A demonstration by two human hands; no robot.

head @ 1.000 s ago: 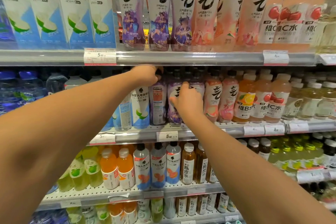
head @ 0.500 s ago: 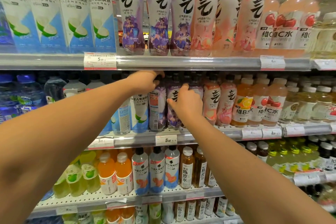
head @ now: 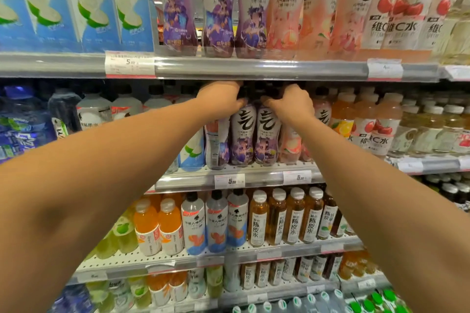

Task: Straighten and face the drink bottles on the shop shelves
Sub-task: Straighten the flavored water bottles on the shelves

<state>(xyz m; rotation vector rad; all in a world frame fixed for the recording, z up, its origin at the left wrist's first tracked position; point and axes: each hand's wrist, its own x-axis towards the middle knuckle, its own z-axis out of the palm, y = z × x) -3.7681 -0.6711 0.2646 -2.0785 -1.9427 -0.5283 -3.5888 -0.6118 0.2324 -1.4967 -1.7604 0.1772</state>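
Both my hands have risen to the bottle necks: my left hand (head: 220, 99) and right hand (head: 292, 104) each curl fingers round a purple-labelled plastic bottle (head: 243, 134) on the grey metal middle shelf (head: 254, 175), labels now facing out.

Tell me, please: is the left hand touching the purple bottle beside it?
Touching. The head view shows the left hand with its fingers curled round the neck of the purple bottle, with no gap between them.

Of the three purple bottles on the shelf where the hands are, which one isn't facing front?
The leftmost purple bottle, under the left hand. It shows small print and a sideways label, while the two purple bottles right of it show the big black character.
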